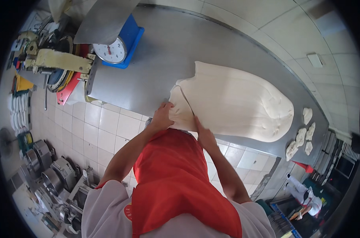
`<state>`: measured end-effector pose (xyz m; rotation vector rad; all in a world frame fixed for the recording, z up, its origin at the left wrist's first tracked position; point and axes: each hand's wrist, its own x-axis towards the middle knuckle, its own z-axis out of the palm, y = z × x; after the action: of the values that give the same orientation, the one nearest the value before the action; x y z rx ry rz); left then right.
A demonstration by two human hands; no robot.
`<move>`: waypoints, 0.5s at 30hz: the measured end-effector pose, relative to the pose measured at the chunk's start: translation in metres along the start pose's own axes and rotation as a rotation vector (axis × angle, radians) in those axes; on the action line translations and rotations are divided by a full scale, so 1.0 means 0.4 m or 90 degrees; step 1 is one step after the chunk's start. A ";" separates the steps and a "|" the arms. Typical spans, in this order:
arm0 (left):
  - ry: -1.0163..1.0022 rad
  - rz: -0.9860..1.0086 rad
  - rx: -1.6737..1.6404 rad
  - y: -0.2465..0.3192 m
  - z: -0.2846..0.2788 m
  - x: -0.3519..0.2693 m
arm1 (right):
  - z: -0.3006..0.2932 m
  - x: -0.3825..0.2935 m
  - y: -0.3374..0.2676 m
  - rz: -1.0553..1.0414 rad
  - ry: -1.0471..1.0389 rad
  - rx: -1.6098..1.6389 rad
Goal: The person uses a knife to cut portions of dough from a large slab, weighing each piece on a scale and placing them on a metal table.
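A large slab of pale dough [236, 101] lies across the stainless steel table [165, 44], its rounded end to the right. My right hand [206, 136] is at the slab's near edge, index finger stretched along a thin knife blade [186, 99]. The blade runs slantwise through the dough near its left end; the handle is hidden in my fist. To the left of the blade is a narrower portion of dough [180, 110]. My left hand [162, 116] grips that portion by its left edge, thumb and fingers apart around it.
A blue dial scale [132, 44] with a broad metal pan [105, 20] stands at the table's upper left. Several small dough pieces [301, 136] lie at its right end. Machines with steel bowls [53, 181] are at lower left. Another person [307, 196] is at lower right.
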<state>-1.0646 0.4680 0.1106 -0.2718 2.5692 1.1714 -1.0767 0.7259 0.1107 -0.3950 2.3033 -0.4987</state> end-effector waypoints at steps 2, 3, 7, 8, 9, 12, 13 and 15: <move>-0.007 0.017 0.014 0.034 -0.033 -0.018 | 0.040 -0.100 0.026 0.084 -0.063 0.030; -0.044 0.023 0.000 0.061 -0.052 -0.040 | 0.047 -0.149 0.025 0.131 -0.107 0.040; -0.121 0.091 -0.012 0.157 -0.251 -0.125 | 0.096 -0.301 0.034 0.111 -0.179 0.093; -0.069 0.158 0.000 0.166 -0.330 -0.136 | 0.110 -0.325 0.019 0.106 -0.117 0.143; -0.009 0.222 0.017 0.171 -0.417 -0.145 | 0.116 -0.332 -0.006 0.091 -0.058 0.191; 0.200 0.356 0.114 0.194 -0.687 -0.089 | 0.117 -0.300 -0.120 0.127 0.035 0.256; 0.281 0.398 0.160 0.198 -0.767 -0.048 | 0.137 -0.273 -0.151 0.114 0.090 0.274; 0.276 0.383 0.095 0.142 -0.920 0.051 | 0.158 -0.218 -0.239 0.085 0.130 0.273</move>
<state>-1.1719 0.2245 0.3720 0.3502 3.2364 1.1895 -0.9591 0.6635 0.1655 0.0198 2.3113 -0.9757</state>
